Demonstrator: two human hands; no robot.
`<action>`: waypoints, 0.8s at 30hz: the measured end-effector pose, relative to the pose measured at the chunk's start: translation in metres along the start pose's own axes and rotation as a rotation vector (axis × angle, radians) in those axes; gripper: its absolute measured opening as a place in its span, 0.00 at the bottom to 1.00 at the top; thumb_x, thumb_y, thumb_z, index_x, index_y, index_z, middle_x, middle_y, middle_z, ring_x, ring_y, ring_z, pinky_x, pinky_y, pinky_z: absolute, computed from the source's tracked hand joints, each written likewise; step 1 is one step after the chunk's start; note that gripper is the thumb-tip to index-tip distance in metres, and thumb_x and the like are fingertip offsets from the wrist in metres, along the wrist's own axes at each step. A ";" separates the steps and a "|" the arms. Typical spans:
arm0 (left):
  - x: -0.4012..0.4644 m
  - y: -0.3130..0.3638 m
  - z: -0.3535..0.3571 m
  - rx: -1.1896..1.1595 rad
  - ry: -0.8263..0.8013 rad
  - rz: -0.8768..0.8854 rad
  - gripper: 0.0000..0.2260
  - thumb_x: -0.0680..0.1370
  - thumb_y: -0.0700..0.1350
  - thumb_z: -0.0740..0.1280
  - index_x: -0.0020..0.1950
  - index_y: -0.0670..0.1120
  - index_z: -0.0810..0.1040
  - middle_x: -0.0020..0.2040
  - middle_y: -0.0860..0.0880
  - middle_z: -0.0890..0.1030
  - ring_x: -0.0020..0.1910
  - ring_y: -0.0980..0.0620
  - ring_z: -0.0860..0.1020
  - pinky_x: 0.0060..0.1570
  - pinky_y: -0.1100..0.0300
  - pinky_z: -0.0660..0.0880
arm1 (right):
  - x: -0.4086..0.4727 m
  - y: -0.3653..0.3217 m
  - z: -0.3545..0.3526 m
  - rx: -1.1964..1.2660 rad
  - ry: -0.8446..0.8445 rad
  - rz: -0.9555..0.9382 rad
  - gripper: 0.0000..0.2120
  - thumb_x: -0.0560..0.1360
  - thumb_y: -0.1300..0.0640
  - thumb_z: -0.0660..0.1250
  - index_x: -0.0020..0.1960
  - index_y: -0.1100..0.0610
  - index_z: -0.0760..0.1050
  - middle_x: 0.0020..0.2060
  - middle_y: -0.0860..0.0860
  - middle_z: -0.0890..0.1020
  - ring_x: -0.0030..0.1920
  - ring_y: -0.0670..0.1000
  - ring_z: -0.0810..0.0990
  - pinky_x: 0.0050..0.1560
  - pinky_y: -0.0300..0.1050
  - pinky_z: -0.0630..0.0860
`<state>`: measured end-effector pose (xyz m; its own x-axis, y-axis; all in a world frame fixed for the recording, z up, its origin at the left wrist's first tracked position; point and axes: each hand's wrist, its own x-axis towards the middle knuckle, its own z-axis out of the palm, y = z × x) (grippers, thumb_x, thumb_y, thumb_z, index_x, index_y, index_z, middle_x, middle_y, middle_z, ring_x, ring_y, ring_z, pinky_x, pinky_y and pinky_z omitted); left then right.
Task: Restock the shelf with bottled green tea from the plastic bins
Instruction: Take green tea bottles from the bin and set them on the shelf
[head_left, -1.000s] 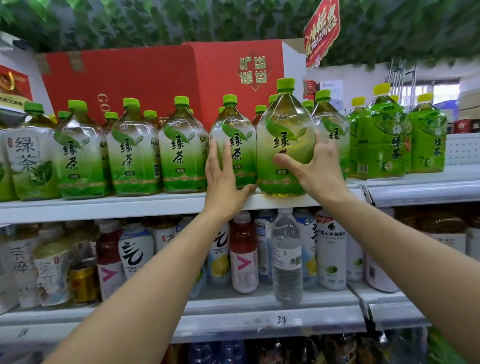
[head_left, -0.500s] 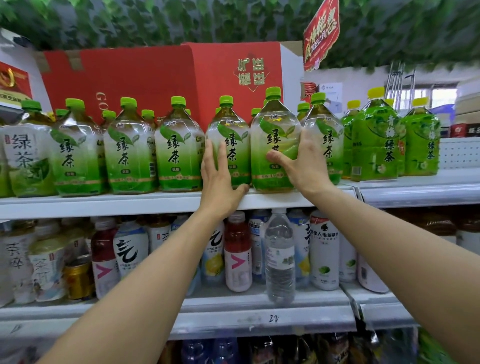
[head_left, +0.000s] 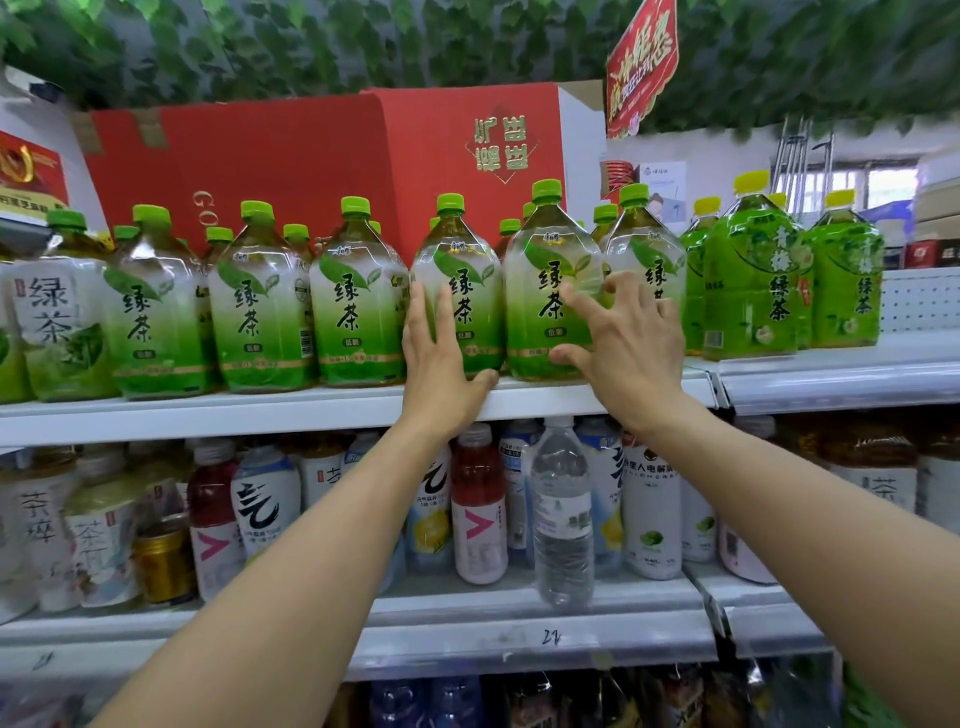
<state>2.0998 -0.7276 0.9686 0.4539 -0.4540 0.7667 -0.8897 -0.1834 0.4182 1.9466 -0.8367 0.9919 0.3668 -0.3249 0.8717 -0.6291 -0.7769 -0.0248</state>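
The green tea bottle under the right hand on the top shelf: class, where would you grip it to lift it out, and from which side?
Grip the green tea bottle around its broad labelled body, coming from the open front of the top shelf. Neighbouring bottles crowd both flanks and the shoulder tapers steeply to a small cap, so one hand on the neck and one under the base is probably steadier.
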 end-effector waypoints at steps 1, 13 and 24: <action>0.000 0.000 0.000 -0.001 -0.001 0.001 0.48 0.77 0.45 0.73 0.82 0.52 0.39 0.80 0.52 0.31 0.81 0.46 0.39 0.77 0.51 0.45 | 0.002 0.002 0.003 -0.041 0.001 -0.005 0.34 0.72 0.37 0.68 0.74 0.44 0.64 0.64 0.57 0.69 0.64 0.57 0.68 0.59 0.53 0.65; 0.000 0.000 0.000 -0.007 -0.008 0.002 0.48 0.77 0.45 0.73 0.82 0.52 0.39 0.80 0.52 0.31 0.81 0.46 0.38 0.77 0.50 0.45 | 0.021 -0.002 0.019 -0.287 -0.022 -0.134 0.35 0.73 0.35 0.66 0.73 0.52 0.63 0.64 0.55 0.68 0.63 0.56 0.67 0.57 0.52 0.64; 0.000 -0.001 0.001 -0.007 -0.001 0.011 0.48 0.77 0.45 0.73 0.82 0.53 0.39 0.80 0.52 0.31 0.81 0.48 0.39 0.79 0.49 0.46 | 0.024 -0.002 0.021 -0.305 -0.040 -0.184 0.36 0.74 0.35 0.64 0.73 0.56 0.63 0.65 0.54 0.70 0.66 0.56 0.66 0.61 0.53 0.63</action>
<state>2.1009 -0.7280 0.9674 0.4438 -0.4565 0.7711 -0.8944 -0.1719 0.4129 1.9714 -0.8542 1.0028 0.5160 -0.2196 0.8280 -0.7231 -0.6299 0.2835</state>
